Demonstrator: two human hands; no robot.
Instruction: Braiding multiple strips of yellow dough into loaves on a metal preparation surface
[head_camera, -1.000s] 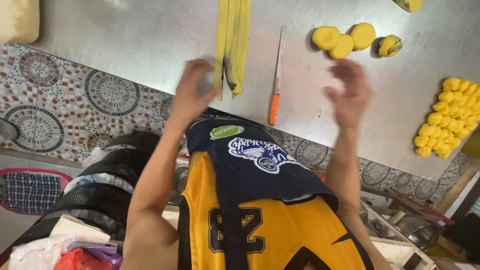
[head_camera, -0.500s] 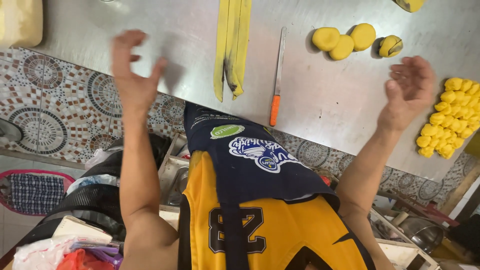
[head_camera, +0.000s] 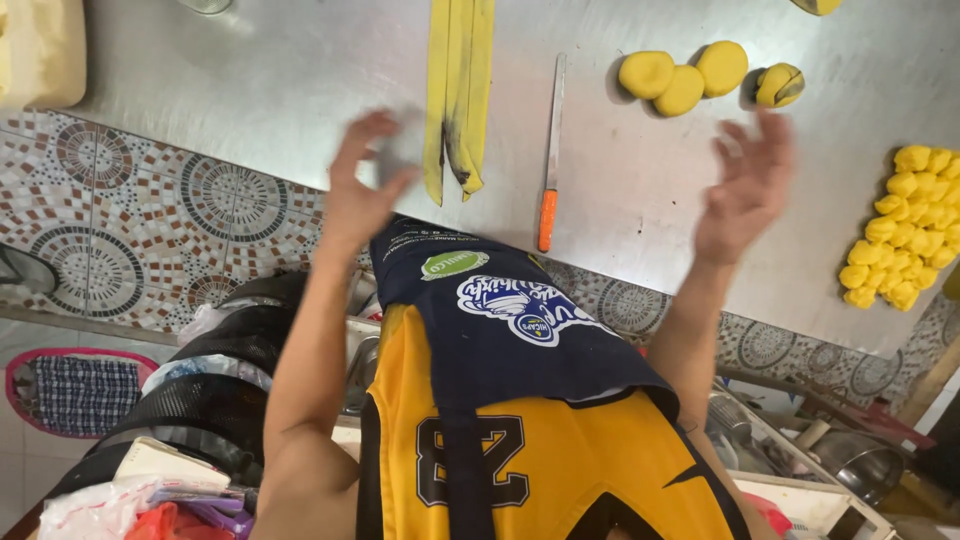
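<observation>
My left hand (head_camera: 360, 185) and my right hand (head_camera: 750, 185) are both raised above the steel worktop (head_camera: 250, 90), fingers spread, holding nothing. Between them lie long yellow dough strips (head_camera: 458, 90) and a knife with an orange handle (head_camera: 549, 160). Just beyond my right hand sit three round yellow dough balls (head_camera: 682, 78) and a fourth darker-streaked ball (head_camera: 779, 85). A heap of small yellow dough pieces (head_camera: 905, 225) lies to the right. I wear a dark apron (head_camera: 490, 310) over a yellow jersey.
A pale block (head_camera: 40, 50) rests at the worktop's far left corner. The counter front is patterned tile (head_camera: 120, 220). Below it are black baskets with bags (head_camera: 190, 400), a checked mat (head_camera: 80, 395) and metal bowls (head_camera: 860, 465).
My hands were close together a second ago, swung wide apart, and have now come part of the way back toward each other. Things on the worktop have not moved.
</observation>
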